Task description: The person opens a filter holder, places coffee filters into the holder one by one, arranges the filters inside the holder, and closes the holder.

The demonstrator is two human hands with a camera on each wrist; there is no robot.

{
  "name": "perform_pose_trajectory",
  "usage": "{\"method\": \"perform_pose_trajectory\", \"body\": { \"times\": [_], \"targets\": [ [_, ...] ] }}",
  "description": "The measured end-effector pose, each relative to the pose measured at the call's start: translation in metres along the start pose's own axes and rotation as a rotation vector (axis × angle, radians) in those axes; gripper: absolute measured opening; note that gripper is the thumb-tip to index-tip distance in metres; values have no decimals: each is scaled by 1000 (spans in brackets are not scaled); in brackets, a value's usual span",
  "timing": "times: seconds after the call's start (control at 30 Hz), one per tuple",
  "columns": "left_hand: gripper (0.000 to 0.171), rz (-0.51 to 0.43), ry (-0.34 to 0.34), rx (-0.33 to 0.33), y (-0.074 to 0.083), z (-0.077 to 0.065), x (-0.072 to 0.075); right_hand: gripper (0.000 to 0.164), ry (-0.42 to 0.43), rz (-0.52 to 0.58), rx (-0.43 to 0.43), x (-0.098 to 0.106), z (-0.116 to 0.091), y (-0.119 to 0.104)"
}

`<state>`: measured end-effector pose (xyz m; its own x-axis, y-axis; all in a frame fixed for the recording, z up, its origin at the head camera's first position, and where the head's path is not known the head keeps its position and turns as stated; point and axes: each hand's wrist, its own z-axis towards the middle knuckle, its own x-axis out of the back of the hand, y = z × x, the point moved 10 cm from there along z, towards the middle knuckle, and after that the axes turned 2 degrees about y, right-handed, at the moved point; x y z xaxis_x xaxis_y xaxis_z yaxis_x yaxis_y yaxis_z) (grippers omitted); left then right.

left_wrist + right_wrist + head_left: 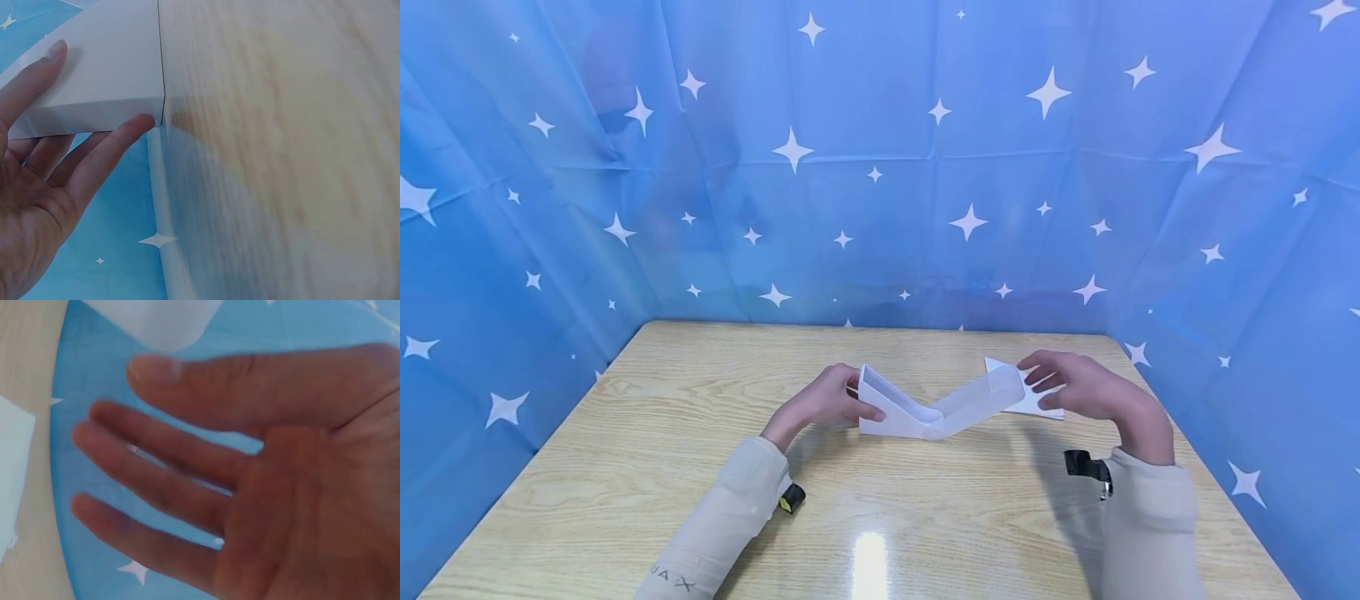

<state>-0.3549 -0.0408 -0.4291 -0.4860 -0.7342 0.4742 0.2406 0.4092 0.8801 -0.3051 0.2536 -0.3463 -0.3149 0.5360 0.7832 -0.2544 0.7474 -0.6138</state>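
My left hand [831, 396] grips the end of a slim white box [891, 417] on the table. In the left wrist view, the thumb lies on the box's broad white face [106, 56] and the fingers reach along its narrow side. A translucent flap [973, 404] slants up to the right from the box's low end. My right hand [1086, 387] hovers by the flap's raised end, fingers spread and nothing gripped. In the right wrist view, its thumb is just below the rounded flap end [165, 328].
A flat white card-like piece [1037, 406] lies on the wooden table [700, 400] behind the flap, partly covered by it and the right hand. A blue star-patterned curtain [880, 100] hangs around the table's back and sides.
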Motion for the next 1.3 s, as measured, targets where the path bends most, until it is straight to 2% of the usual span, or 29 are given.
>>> {"method": "perform_pose_trajectory", "body": {
  "times": [0.17, 0.37, 0.6, 0.93, 1.3],
  "targets": [
    [33, 4, -4, -4, 1, 0, 0, 43, 102, -103, -13, 11, 3, 14],
    [33, 4, -1, -3, 0, 1, 0, 39, 204, -114, -51, 12, 16, 39],
    [33, 3, -7, -1, 0, 0, -1, 42, 318, -139, -149, 12, 23, 76],
    [33, -4, -7, 0, -1, 0, 0, 55, 310, -89, -367, -4, 20, 120],
    [33, -6, -10, -10, 0, 0, 0, 57, 318, -110, -364, -9, 25, 132]
  ]
}}
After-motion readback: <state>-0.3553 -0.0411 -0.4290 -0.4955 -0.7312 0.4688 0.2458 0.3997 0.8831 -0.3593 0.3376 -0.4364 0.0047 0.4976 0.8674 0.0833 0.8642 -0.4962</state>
